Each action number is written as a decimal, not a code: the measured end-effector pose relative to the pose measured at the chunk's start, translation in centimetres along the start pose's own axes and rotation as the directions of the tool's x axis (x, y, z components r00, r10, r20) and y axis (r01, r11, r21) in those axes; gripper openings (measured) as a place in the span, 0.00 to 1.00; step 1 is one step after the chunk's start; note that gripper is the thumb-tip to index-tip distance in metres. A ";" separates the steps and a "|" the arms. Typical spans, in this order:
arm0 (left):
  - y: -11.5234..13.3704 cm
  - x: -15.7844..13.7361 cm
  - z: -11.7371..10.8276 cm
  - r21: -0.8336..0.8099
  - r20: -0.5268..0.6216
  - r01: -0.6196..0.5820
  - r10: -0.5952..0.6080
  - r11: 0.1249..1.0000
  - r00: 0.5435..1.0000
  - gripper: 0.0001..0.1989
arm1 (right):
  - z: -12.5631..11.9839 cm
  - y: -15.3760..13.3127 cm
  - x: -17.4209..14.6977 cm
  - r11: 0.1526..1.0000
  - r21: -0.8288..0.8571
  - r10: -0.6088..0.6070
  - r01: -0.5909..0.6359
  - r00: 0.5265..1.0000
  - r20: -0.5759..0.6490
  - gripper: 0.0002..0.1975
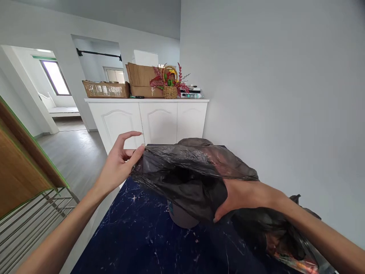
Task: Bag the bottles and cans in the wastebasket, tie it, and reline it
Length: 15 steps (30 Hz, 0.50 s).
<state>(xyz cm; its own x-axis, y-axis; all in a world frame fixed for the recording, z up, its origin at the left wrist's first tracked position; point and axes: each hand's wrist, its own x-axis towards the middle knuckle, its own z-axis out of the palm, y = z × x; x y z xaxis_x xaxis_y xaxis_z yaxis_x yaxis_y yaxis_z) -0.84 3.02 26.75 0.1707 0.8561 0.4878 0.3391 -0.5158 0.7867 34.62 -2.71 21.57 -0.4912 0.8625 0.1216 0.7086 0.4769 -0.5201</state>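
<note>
A thin black plastic bag (182, 192) is stretched between both hands, its mouth spread wide and facing me. My left hand (121, 161) pinches the bag's left edge between thumb and a finger, the index finger curving above. At the other side, my right hand (232, 196) grips the bag with its fingers partly behind the translucent plastic and its thumb at the front edge. Under the bag stands a grey cylindrical container (184, 217), its upper part covered. The bag and container are over a dark blue marbled tabletop (148, 243).
Another black bag (273, 224) with colourful packaging lies beneath my right forearm. A white cabinet (159, 121) ahead carries cardboard boxes (107, 90) and a flower basket (170, 92). A metal rack (37, 224) stands at left; a plain wall (270, 95) rises at right.
</note>
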 end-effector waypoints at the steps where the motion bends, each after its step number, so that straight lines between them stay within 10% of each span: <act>1: -0.5 0.4 0.0 0.018 0.017 -0.005 0.005 1.000 1.000 0.28 | 0.1 0.5 -0.4 1.000 -0.006 0.010 -0.010 1.000 0.012 0.51; 4: -2.6 1.6 0.0 0.092 0.060 -0.021 0.015 0.996 0.998 0.27 | 0.2 2.1 -1.0 0.994 0.107 0.010 0.000 0.996 -0.088 0.55; 8: -5.8 3.9 1.0 0.312 0.048 -0.048 0.034 0.949 0.998 0.26 | 0.4 4.3 0.8 0.823 0.568 0.190 -0.026 0.954 -0.232 0.36; 12: -8.8 6.5 3.0 0.463 0.043 0.031 -0.057 0.886 0.997 0.26 | 1.0 6.3 4.7 0.560 0.823 0.345 -0.098 0.930 -0.124 0.32; 15: -10.9 7.5 4.4 0.515 0.160 0.157 -0.274 0.843 0.948 0.26 | 1.9 7.6 6.8 0.520 0.824 0.366 -0.226 0.930 0.024 0.36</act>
<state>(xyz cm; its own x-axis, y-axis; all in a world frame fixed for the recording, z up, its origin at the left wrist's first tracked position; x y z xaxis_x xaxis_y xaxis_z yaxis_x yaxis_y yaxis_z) 0.78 15.19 20.17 0.2171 0.9583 0.1859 0.7892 -0.2844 0.5444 35.76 6.43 16.83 -0.2103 0.9728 -0.0976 0.0616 -0.0864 -0.9944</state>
